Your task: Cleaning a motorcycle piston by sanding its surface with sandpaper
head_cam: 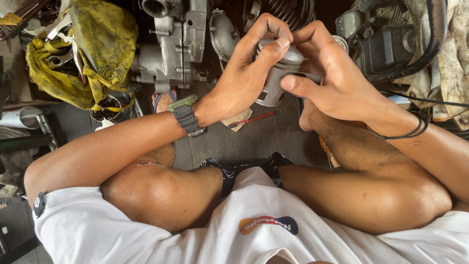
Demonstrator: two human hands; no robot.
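The left hand (244,73) reaches up toward one o'clock from a forearm that crosses the bent left knee, its fingers curled tight and the thumb pressed over the top of what it grips. The right hand (332,78) comes in from four o'clock, wrist bent, its thumb stretched toward nine o'clock and its fingers arched over to meet the left fingertips. Both hands sit close together at twelve o'clock, above the folded, bare legs.
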